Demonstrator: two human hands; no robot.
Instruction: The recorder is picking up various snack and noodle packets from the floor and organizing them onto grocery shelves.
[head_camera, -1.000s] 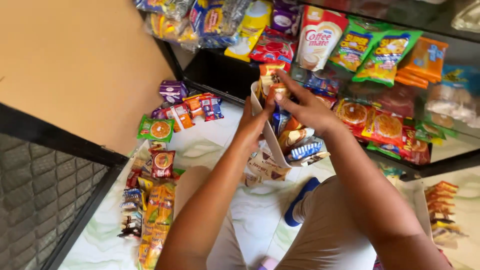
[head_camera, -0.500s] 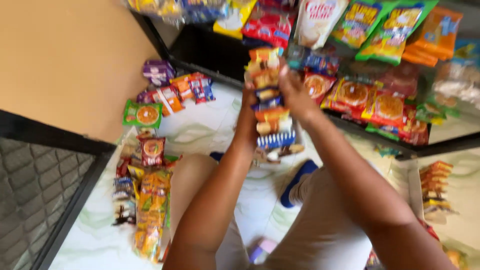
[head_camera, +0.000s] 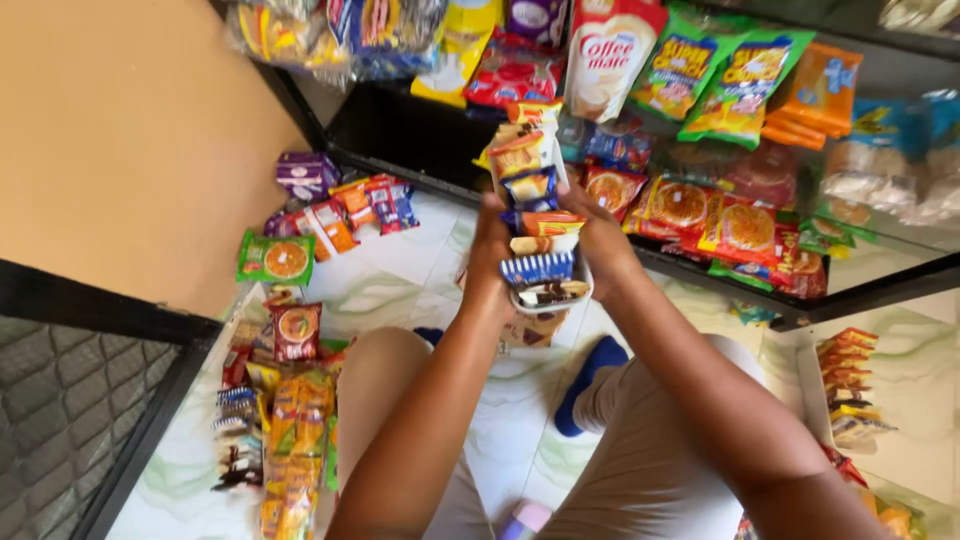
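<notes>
snack-packet strip (head_camera: 535, 215): upright, held up before the dark shelf, above the marble floor (head_camera: 400, 270) | left hand (head_camera: 490, 250): grip closed on strip's left edge | right hand (head_camera: 600, 240): grip closed on its right edge | around: loose snack packets (head_camera: 330, 205) on floor at left; hanging sachets (head_camera: 700, 70) above

Colourful snack-packet strip (head_camera: 535, 215) hangs upright; gripped at both sides.
</notes>
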